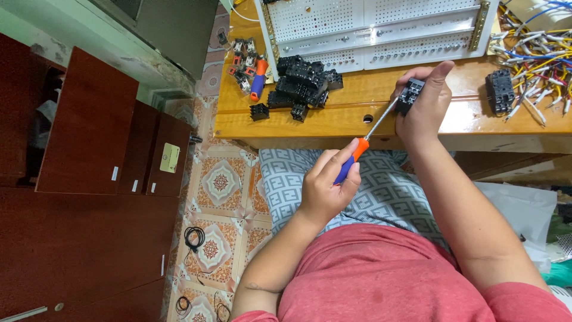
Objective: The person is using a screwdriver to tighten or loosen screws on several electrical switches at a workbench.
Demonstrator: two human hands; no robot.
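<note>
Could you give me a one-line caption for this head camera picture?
At a wooden table, the left hand drives a screwdriver into a black relay socket held by the right hand.

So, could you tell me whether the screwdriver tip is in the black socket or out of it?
In: the screwdriver shaft ends inside the black socket held by the right hand.

socket pile (301, 86) blocks left bench, wire bundle (536, 50) right, bare wood btwn
</note>
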